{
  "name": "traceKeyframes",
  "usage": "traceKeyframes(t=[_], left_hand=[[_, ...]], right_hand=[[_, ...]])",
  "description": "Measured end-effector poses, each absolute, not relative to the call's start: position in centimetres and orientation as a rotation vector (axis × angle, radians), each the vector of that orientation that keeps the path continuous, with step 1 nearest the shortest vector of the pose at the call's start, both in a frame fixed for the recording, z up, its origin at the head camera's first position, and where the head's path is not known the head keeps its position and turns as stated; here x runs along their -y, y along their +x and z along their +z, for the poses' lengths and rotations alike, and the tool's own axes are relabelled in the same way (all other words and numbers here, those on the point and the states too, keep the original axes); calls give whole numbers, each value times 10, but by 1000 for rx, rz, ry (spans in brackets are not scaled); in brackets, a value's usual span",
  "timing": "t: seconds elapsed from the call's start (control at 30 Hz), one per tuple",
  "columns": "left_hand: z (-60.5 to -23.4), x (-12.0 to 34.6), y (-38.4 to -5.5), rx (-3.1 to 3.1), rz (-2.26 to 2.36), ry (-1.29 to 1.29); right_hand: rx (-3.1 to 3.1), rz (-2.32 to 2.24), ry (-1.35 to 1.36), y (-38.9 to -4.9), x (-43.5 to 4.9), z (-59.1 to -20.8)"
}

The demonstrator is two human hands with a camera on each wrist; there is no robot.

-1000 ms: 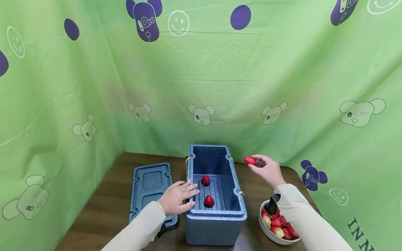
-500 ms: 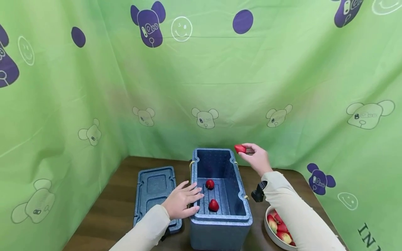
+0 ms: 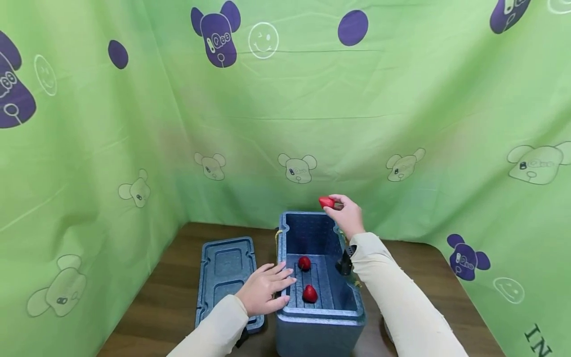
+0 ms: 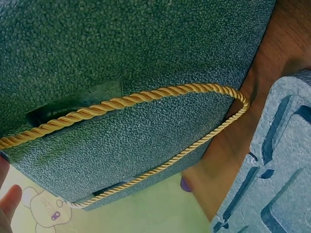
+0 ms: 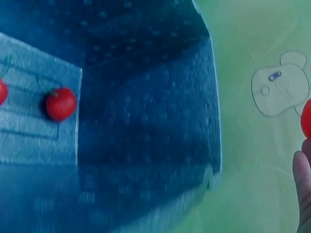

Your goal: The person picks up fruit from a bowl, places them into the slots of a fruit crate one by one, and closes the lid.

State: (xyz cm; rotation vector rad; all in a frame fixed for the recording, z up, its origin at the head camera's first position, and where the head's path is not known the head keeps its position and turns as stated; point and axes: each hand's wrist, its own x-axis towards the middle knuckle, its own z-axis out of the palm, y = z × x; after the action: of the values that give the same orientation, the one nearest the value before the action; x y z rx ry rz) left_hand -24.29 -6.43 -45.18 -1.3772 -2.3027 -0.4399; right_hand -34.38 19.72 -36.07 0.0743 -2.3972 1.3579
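Observation:
My right hand (image 3: pixel 347 214) pinches a strawberry (image 3: pixel 326 202) between thumb and fingers, above the far end of a blue foam box (image 3: pixel 321 320). In the right wrist view that strawberry (image 5: pixel 306 119) shows at the right edge, beside the fingertips. Two red fruits lie apart on the grooved box floor: a round one with a stem (image 3: pixel 304 263), farther back, and a pointed strawberry (image 3: pixel 310 294) nearer the front. Resting on the box's left rim, my left hand (image 3: pixel 264 290) has its fingers spread and holds nothing.
The box's matching lid (image 3: pixel 227 267) lies on the wooden table (image 3: pixel 156 297) to the left. Yellow rope (image 4: pixel 160 93) loops along the box's left side. My right sleeve (image 3: pixel 401 292) mostly hides a bowl (image 3: pixel 387 331). A green printed curtain (image 3: pixel 250 109) surrounds the table.
My right hand has carried the strawberry leftward and away from me, from right of the box to over its far end. The left hand has stayed on the rim; the view has shifted slightly.

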Motion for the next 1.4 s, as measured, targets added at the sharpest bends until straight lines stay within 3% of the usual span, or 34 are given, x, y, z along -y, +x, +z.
traceKeyframes(t=[0.53, 1.4], left_hand=[[-446, 66, -242, 2353, -401, -1393], [-453, 65, -241, 2381, -493, -1362]], right_hand=[[2413, 1460, 115, -356, -157, -373], [2574, 1424, 134, -349, -154, -423]])
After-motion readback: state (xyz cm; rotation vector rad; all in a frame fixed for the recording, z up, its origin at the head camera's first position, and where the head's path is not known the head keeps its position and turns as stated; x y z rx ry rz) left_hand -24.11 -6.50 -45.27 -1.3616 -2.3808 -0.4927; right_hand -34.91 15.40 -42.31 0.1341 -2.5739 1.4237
